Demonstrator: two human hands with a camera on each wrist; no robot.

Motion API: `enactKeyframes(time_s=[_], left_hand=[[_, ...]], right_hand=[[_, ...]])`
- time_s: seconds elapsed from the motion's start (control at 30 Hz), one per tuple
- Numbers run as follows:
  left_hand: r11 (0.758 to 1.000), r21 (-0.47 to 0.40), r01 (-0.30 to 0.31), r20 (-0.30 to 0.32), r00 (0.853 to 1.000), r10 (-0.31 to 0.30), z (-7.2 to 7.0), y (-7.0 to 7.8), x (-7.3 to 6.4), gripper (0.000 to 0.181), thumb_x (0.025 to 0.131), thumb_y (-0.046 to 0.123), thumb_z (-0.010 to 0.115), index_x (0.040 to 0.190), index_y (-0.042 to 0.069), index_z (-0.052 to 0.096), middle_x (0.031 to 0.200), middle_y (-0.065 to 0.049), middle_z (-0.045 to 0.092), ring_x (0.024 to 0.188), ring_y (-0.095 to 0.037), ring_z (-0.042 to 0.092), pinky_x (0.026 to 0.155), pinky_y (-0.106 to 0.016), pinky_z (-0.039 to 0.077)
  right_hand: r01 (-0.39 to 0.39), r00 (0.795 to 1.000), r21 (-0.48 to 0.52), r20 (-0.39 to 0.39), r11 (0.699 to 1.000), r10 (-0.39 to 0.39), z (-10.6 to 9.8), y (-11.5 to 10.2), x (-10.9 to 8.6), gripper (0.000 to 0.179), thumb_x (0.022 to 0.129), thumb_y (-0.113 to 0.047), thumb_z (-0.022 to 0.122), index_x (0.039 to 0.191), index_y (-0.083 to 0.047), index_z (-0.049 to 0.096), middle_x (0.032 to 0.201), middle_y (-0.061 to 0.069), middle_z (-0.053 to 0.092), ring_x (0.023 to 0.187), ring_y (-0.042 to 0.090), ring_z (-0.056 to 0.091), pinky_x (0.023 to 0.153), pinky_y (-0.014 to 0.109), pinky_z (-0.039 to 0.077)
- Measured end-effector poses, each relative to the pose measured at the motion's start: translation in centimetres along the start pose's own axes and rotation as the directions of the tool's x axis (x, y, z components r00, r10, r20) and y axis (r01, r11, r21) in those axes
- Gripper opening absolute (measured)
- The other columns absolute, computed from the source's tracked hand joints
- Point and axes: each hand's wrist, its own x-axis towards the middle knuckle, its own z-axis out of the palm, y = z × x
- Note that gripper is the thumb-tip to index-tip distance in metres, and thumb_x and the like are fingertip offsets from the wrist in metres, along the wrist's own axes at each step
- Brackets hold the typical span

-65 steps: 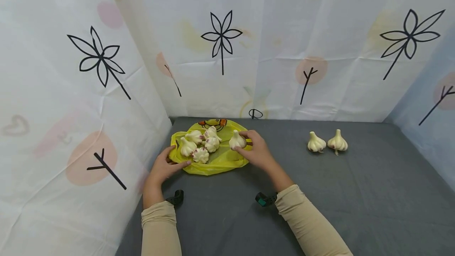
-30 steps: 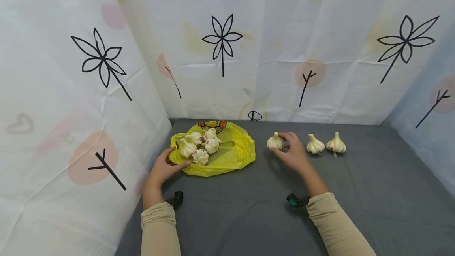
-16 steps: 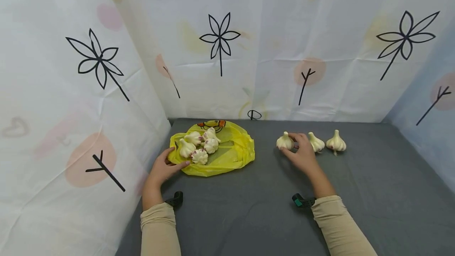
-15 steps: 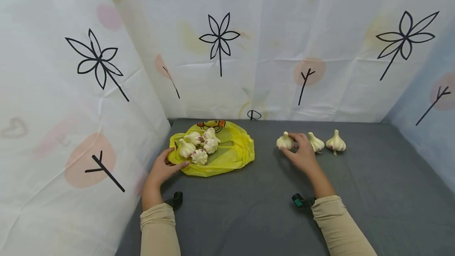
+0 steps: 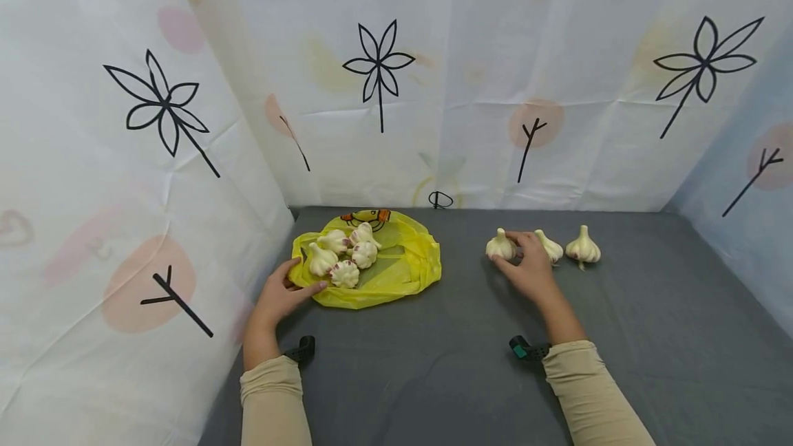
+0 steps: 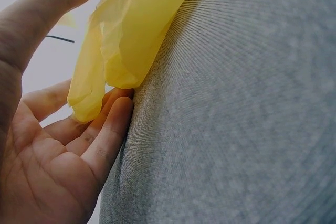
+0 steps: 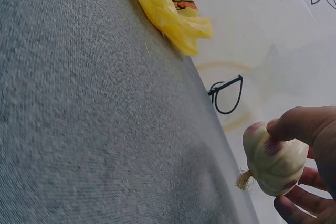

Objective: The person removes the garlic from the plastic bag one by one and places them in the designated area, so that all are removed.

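My right hand (image 5: 529,266) grips a garlic bulb (image 5: 500,245) by its side, thumb in front and fingers behind. In the right wrist view the purple-streaked bulb (image 7: 274,158) shows its roots beside the grey cloth. At the left, a yellow plastic bag (image 5: 405,281) lies spread with several garlic bulbs (image 5: 344,274) on it. My left hand (image 5: 279,294) rests at the bag's left edge, thumb along the front and fingers on the side. Its fingers (image 6: 107,135) lie loosely against the bag's yellow edge (image 6: 131,40), the thumb apart from them.
Just right of my right hand stand two more garlic bulbs, a partly covered one (image 5: 550,248) and another (image 5: 583,248). Grey cloth (image 5: 421,370) covers the table. A white printed sheet (image 5: 471,88) hangs behind and at the sides.
My right hand has carried one bulb from over the bag rightward to beside the two standing bulbs, barely moving in the last half second. My left hand has stayed at the bag's edge.
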Motion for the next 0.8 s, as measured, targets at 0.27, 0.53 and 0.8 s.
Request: enactKeyframes(time_s=[0.27,0.53,0.8], left_hand=[[1.000,-0.004,-0.003,0.004,1.000,0.003,-0.11,0.08,-0.02,0.107,0.089,0.053,0.084,0.169,0.009,0.027,0.167,-0.024,0.036,0.144,-0.041,0.050,0.115,-0.054,0.047],[1.000,-0.005,0.000,-0.001,1.000,0.000,-0.15,0.26,-0.13,0.107,0.089,0.055,0.084,0.169,0.010,0.028,0.167,-0.024,0.037,0.144,-0.041,0.051,0.114,-0.054,0.048],[1.000,-0.011,0.005,0.007,1.000,-0.004,-0.11,0.31,-0.25,0.107,0.089,0.054,0.083,0.169,0.009,0.027,0.168,-0.023,0.035,0.145,-0.041,0.049,0.116,-0.053,0.046]], right_hand=[[0.002,1.000,-0.038,-0.011,0.999,-0.003,-0.28,0.31,-0.02,0.056,0.095,-0.010,0.080,0.144,0.007,0.058,0.134,0.031,0.055,0.119,0.046,0.057,0.098,0.060,0.052],[-0.004,1.000,-0.042,-0.004,0.999,0.004,-0.37,0.48,-0.11,0.056,0.096,-0.011,0.079,0.144,0.007,0.057,0.133,0.031,0.055,0.116,0.045,0.058,0.096,0.060,0.051],[-0.020,1.000,-0.063,0.010,0.998,0.020,-0.39,0.68,-0.21,0.056,0.096,-0.013,0.079,0.143,0.007,0.058,0.133,0.032,0.055,0.115,0.046,0.058,0.095,0.060,0.052]])
